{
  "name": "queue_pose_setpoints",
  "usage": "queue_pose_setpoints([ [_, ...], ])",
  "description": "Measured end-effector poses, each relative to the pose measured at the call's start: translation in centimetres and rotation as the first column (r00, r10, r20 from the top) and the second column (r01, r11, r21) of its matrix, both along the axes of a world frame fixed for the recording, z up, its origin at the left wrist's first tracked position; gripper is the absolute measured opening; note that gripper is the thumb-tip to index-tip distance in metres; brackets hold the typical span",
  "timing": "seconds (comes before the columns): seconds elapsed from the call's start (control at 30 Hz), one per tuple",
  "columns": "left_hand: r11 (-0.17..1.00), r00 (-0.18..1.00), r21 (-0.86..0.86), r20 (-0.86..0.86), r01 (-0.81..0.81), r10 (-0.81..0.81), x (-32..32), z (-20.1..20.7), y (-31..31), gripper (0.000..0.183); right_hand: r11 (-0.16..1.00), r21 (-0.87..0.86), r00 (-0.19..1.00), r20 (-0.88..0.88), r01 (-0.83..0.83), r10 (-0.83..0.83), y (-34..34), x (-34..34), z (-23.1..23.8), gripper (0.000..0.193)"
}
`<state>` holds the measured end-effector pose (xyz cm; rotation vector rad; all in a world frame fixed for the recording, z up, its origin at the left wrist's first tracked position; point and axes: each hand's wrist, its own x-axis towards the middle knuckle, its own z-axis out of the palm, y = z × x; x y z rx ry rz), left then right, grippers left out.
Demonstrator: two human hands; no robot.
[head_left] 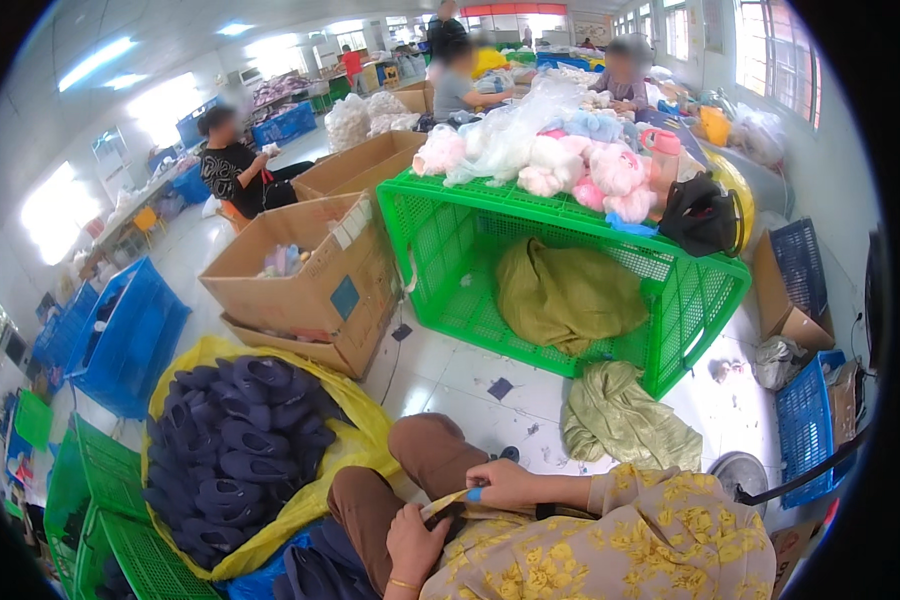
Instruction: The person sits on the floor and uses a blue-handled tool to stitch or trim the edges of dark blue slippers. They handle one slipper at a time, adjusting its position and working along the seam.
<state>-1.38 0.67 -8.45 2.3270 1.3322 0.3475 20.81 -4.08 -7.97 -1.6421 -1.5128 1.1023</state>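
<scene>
1. Large green crate (700, 300) lying on its side, an olive sack (570, 295) inside
2. Pink and white plush toys (618, 172), clear plastic (515, 135) and a black bag (695, 212) on top of it
3. Open cardboard box (260, 290) to its left
4. Blue crate (140, 340) farther left
5. Pale green sack (625, 415) on the tiled floor (410, 390)

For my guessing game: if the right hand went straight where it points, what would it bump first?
Apart from the pale strip it touches, the right hand would probably bump the brown trouser leg; depth is unclear.
</scene>
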Motion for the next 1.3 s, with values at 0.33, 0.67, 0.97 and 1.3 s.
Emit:
queue_pose_setpoints([
  [0.33, 0.998, 0.997, 0.010, -0.053, 0.060, -0.060, -1.4, -1.3, -0.7, 0.064, 0.999, -0.034, 0.995, -0.092, 0.026, -0.029, -0.4, -0.3, -1.5, 0.026],
  [0.67, 0.991, 0.995, 0.106, -0.059, 0.081, -0.075, -0.3, -2.1, -0.5, 0.056, 0.997, -0.067, 0.999, -0.035, 0.023, -0.025, -1.3, -0.1, -0.1, 0.025],
  [0.97, 0.997, 0.997, 0.053, 0.059, 0.054, -0.057, -0.4, -2.5, -0.2, 0.055, 0.996, -0.075, 0.996, -0.061, 0.055, -0.059, -1.1, 0.2, -2.4, 0.027],
  [1.3, 0.996, 0.992, 0.081, 0.119, 0.029, -0.038, -0.8, -2.5, -0.1, 0.050, 0.996, -0.078, 0.995, -0.094, 0.034, -0.042, -0.7, 0.0, -2.3, 0.025],
])
